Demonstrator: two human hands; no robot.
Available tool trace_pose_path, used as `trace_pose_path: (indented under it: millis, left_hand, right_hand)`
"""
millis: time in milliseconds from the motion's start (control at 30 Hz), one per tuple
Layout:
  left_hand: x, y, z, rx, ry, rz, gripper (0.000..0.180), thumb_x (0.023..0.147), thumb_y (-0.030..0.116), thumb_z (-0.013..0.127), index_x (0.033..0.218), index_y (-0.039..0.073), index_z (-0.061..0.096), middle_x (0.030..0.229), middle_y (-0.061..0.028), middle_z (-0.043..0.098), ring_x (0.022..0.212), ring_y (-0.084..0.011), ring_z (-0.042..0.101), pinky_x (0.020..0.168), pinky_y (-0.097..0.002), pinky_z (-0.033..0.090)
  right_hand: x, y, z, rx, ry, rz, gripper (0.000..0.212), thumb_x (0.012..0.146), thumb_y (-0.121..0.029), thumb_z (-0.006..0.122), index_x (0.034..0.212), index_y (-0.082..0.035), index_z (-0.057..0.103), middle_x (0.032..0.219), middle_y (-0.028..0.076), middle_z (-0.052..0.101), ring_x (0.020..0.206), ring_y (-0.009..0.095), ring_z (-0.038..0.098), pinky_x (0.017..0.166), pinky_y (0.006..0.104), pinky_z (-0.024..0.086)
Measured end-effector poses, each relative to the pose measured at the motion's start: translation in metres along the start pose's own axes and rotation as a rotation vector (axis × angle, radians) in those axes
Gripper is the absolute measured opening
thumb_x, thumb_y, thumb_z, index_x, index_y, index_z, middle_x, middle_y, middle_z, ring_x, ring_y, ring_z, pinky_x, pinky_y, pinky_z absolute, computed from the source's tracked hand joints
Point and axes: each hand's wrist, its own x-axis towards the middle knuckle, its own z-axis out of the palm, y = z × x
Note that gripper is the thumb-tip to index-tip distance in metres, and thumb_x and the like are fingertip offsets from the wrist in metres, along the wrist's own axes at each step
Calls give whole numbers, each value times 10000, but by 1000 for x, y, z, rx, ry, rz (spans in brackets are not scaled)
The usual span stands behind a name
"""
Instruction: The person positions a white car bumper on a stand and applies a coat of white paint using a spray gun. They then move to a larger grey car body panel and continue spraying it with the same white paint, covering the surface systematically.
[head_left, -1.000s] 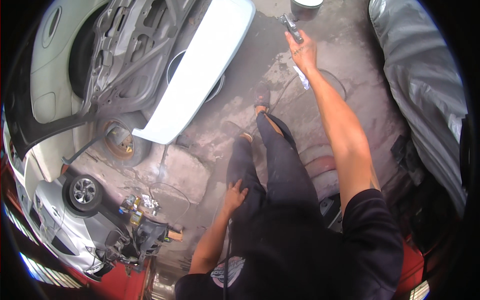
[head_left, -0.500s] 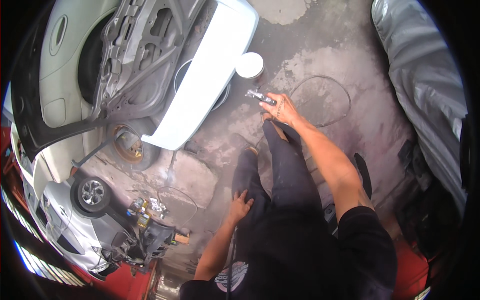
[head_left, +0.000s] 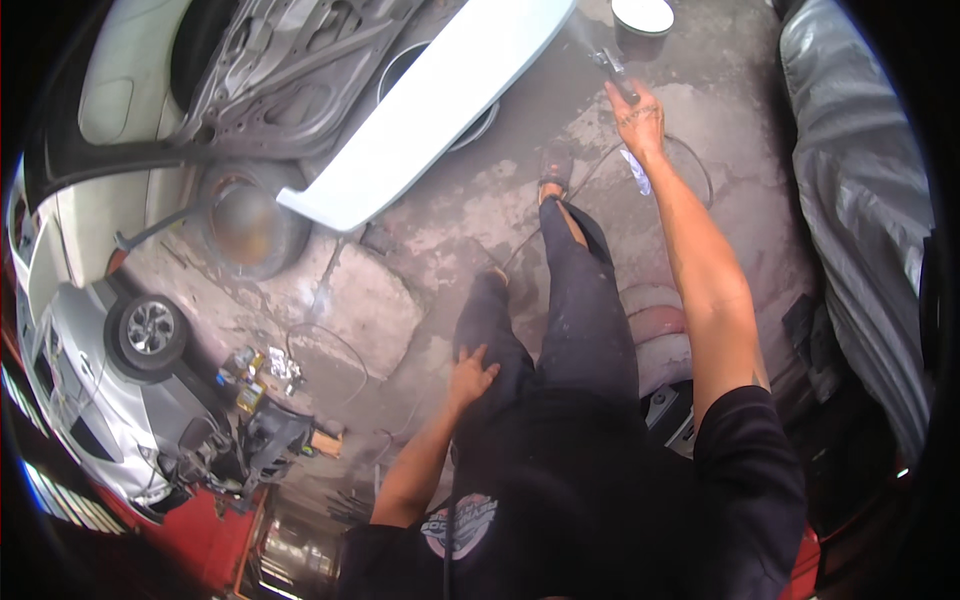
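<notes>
My right hand (head_left: pixel 641 122), at the end of an outstretched arm, is closed around a spray gun (head_left: pixel 606 63). The gun is beside the far right end of a long white panel (head_left: pixel 430 115), apart from it. A faint haze hangs between gun and panel. My fingers partly hide the gun's handle. My left hand (head_left: pixel 472 378) rests on my left thigh, holding nothing, with its fingers spread.
A white-topped can (head_left: pixel 643 17) stands beyond the gun. A thin hose (head_left: pixel 706 172) curls over the floor. Left lie a bare wheel (head_left: pixel 255 220) and a grey metal door frame (head_left: pixel 290 75). A silver cover (head_left: pixel 860 190) drapes something at right.
My right hand and the spray gun have moved forward and right, toward the panel's far end. The view has shifted with my body. My left hand stays on my thigh.
</notes>
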Motion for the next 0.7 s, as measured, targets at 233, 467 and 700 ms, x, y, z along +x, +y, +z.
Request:
trace_pose_path:
  millis: [233, 467, 700]
  left_hand:
    - [-16, -74, -5, -17, 82, -66, 706, 908, 455, 660, 1531, 204, 441, 1568, -272, 364, 1384, -522, 409, 1144, -545, 371]
    - [-33, -109, -3, -101, 66, -75, 677, 924, 423, 649, 1537, 236, 433, 1582, -285, 337, 1361, -566, 411, 1125, -542, 394]
    - [-29, -134, 27, -94, 75, -36, 669, 933, 428, 643, 1545, 283, 416, 1626, -244, 280, 1387, -563, 382, 1150, -549, 368]
  right_hand:
    - [-212, -84, 82, 55, -401, -35, 289, 928, -310, 714, 1053, -54, 671, 803, 230, 689, 793, 442, 672, 716, 490, 515]
    - [-355, -191, 169, 178, -681, -140, 249, 913, -263, 717, 1069, -80, 653, 838, 223, 692, 795, 420, 679, 708, 490, 526]
    - [-384, -259, 195, 294, -862, -144, 337, 936, -348, 698, 1129, -74, 672, 899, 223, 713, 865, 428, 683, 748, 488, 537]
